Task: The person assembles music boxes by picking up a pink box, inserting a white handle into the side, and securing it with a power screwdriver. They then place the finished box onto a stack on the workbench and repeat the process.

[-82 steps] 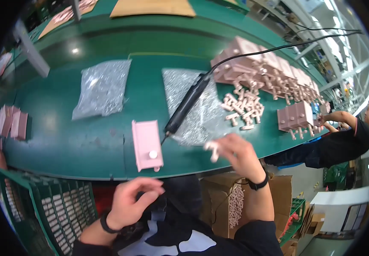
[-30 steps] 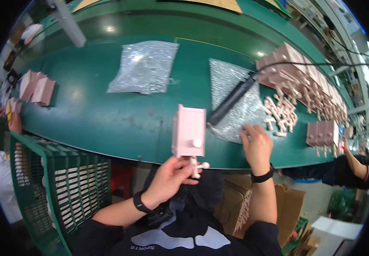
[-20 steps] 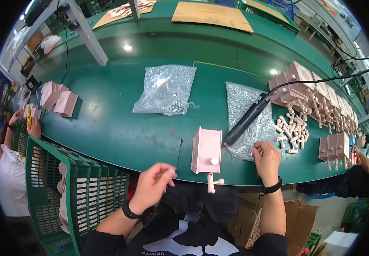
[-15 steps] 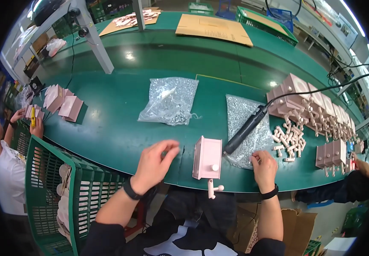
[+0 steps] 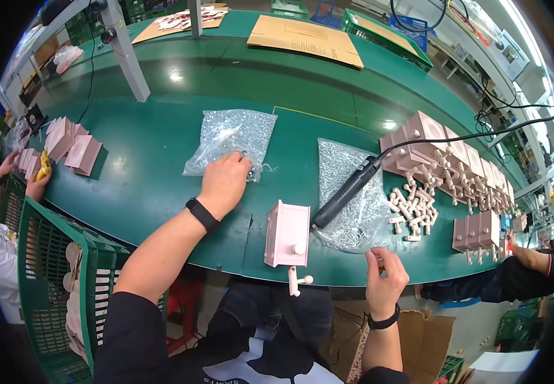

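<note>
My left hand [image 5: 227, 182] reaches into the mouth of a clear plastic bag [image 5: 242, 131] of small metal parts. Its fingers are bent down among the parts, and whatever they grip is hidden. Over the table's near edge, my right hand [image 5: 386, 281] has thumb and forefinger pinched together; anything between them is too small to make out. Between the hands stands a pink box [image 5: 288, 233] with a round knob on its front. A pink crank-like piece [image 5: 295, 281] juts from its near end, past the table edge.
A black electric screwdriver [image 5: 347, 195] with a cord lies across a second bag of screws [image 5: 341, 160]. Right of it are a pile of pink pegs [image 5: 415, 211] and rows of pink boxes [image 5: 427, 137]. A green crate [image 5: 91, 281] stands at left. Co-workers sit on both sides.
My left hand has moved forward from beside the pink box to the bag of metal parts. My right hand has drawn back slightly from the screw bag. The whole view has shifted a little.
</note>
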The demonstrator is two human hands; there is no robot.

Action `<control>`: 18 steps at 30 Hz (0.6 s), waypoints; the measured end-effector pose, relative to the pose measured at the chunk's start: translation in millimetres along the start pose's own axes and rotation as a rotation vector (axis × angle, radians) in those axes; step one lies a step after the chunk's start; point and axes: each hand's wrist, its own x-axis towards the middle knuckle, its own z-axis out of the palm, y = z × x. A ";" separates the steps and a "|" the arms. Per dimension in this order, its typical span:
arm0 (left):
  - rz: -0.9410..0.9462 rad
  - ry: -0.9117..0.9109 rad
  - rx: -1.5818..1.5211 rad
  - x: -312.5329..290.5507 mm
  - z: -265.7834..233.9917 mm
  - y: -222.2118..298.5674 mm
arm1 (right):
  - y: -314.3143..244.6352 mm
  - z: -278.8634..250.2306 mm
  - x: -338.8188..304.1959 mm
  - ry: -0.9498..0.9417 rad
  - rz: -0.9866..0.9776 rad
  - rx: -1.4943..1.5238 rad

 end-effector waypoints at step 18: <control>-0.046 0.114 -0.124 -17.5 -32.4 -9.3 | -40.8 30.5 -6.4 -0.255 0.067 0.319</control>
